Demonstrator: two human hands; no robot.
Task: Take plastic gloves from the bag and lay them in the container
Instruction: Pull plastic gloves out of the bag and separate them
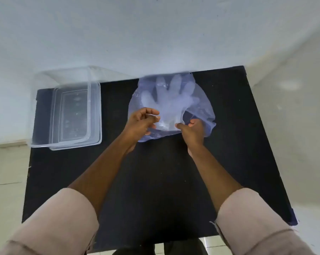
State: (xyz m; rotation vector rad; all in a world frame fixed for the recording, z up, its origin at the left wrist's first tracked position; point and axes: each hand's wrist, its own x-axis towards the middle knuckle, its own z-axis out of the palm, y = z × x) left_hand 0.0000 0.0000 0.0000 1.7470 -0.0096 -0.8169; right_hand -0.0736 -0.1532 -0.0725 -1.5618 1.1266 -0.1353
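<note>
A bluish translucent plastic bag (203, 107) lies at the far middle of the black table (155, 181). Clear plastic gloves (171, 100) lie in or on it, fingers spread toward the wall. My left hand (142, 122) sits at the bag's near left edge, its thumb and fingers pinching the cuff of a glove. My right hand (192, 129) grips the bag's near edge on the right. A clear rectangular plastic container (95, 115) stands at the table's far left, apart from both hands.
The table's far edge meets a pale wall (155, 34). Tiled floor (6, 172) shows to the left, right and below the table. The container's far side overhangs the table's back-left corner.
</note>
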